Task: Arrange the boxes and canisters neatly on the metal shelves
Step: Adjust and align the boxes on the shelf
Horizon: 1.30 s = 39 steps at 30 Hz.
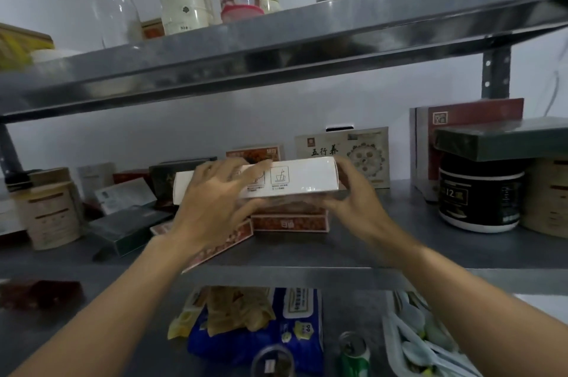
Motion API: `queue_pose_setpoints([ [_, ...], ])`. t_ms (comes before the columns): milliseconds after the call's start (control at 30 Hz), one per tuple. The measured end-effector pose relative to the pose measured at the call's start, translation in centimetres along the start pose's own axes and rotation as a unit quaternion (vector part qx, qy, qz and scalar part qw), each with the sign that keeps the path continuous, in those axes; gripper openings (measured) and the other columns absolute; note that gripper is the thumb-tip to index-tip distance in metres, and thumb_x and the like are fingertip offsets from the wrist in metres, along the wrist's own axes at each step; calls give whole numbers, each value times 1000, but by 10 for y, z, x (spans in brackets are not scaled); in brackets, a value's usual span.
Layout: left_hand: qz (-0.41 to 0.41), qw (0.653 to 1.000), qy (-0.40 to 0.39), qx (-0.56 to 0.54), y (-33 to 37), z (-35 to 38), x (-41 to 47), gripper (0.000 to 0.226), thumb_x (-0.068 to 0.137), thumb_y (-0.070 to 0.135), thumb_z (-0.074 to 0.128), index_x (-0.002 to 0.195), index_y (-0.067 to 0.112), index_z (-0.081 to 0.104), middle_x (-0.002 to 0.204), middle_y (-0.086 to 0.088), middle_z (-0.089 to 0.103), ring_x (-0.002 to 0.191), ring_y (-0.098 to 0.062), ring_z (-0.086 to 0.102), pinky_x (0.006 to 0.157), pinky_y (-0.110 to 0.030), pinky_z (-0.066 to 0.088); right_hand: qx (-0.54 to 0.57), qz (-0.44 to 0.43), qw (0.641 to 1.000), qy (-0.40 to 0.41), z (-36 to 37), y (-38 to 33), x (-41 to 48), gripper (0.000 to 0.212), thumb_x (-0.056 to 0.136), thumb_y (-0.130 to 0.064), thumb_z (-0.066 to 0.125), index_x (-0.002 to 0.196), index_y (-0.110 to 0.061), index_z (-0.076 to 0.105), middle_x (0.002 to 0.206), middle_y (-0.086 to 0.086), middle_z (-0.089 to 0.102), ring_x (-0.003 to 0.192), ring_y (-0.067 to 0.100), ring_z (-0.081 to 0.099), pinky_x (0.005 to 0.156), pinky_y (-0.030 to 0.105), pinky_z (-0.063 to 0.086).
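A long white box (302,177) with small printed icons lies flat over a stack of red patterned boxes (290,221) on the middle metal shelf (384,241). My left hand (212,201) holds its left part, fingers spread over the top. My right hand (350,192) grips its right end, thumb below and fingers behind. A black canister (479,195) stands at the right under a dark green flat box (504,143). A beige canister (53,213) stands at the left.
Upright boxes (342,150) line the back wall. Several dark and red boxes (129,223) lie jumbled at the left. The upper shelf (276,38) carries bottles and jars. Below are snack packs (255,324), a green can (353,352) and wrapped items.
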<state>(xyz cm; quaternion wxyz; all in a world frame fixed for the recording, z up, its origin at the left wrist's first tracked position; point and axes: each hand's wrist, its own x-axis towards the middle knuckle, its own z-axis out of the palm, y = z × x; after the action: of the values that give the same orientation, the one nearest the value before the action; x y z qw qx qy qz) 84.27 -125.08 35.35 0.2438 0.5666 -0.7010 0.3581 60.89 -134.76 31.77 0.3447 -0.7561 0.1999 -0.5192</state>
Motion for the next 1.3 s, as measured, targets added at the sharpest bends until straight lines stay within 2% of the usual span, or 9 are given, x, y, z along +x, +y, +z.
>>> queue_pose_setpoints([
  [300,-137,987,40,-70,-15,3,23,64,84,46,68,141,29,47,149,-6,36,139,-28,30,115,-50,27,94,14,992,82,-16,-13,23,52,86,-24,72,133,-28,49,116,-9,67,99,0,67,70,20,58],
  [400,-247,948,43,-198,-9,7,27,72,81,41,75,144,33,40,148,-2,34,135,-22,35,108,-42,35,112,24,986,122,-25,-10,30,41,90,-21,69,128,-19,53,108,-5,71,90,5,71,67,23,60],
  [533,-273,874,39,-400,2,27,29,94,85,21,74,153,38,13,114,28,50,98,13,51,90,-33,50,131,39,979,153,-35,-4,38,38,93,-21,66,129,-16,54,99,-6,72,81,3,72,59,18,56],
  [667,-307,836,66,-450,11,46,35,90,86,23,73,150,40,14,112,28,57,99,2,62,91,-44,56,121,64,978,155,-37,8,40,32,92,-30,67,121,-23,57,102,-6,73,89,9,73,62,22,57],
  [767,-322,824,85,-459,11,56,40,76,85,24,74,143,42,28,121,16,63,107,-10,64,87,-48,57,66,67,987,127,-37,14,37,51,78,-27,80,122,-24,53,104,-10,71,91,5,71,65,19,57],
  [900,-326,808,83,-484,13,66,47,77,84,22,76,143,44,31,120,24,60,104,0,62,86,-41,58,68,36,982,170,-46,22,40,67,76,-15,83,134,-22,50,112,-6,71,95,7,71,72,28,61],
  [1000,-316,808,61,-494,18,75,47,87,85,19,75,149,46,23,129,21,55,109,2,56,86,-32,56,51,8,980,191,-53,19,46,75,78,-12,82,142,-25,45,116,-7,68,98,2,69,75,27,61],
  [1167,-304,853,-84,-416,30,99,35,107,82,33,78,153,42,-1,152,4,39,138,-18,40,113,-45,34,35,-19,972,230,-62,14,51,82,80,-9,80,148,-24,38,111,-21,58,92,-21,58,81,19,58],
  [1300,-222,897,-214,-318,39,107,33,69,94,45,58,148,43,16,149,10,43,136,-18,43,107,-34,37,26,-13,970,243,-67,19,54,85,79,-10,80,149,-26,36,114,-25,55,94,-22,57,85,20,56],
])
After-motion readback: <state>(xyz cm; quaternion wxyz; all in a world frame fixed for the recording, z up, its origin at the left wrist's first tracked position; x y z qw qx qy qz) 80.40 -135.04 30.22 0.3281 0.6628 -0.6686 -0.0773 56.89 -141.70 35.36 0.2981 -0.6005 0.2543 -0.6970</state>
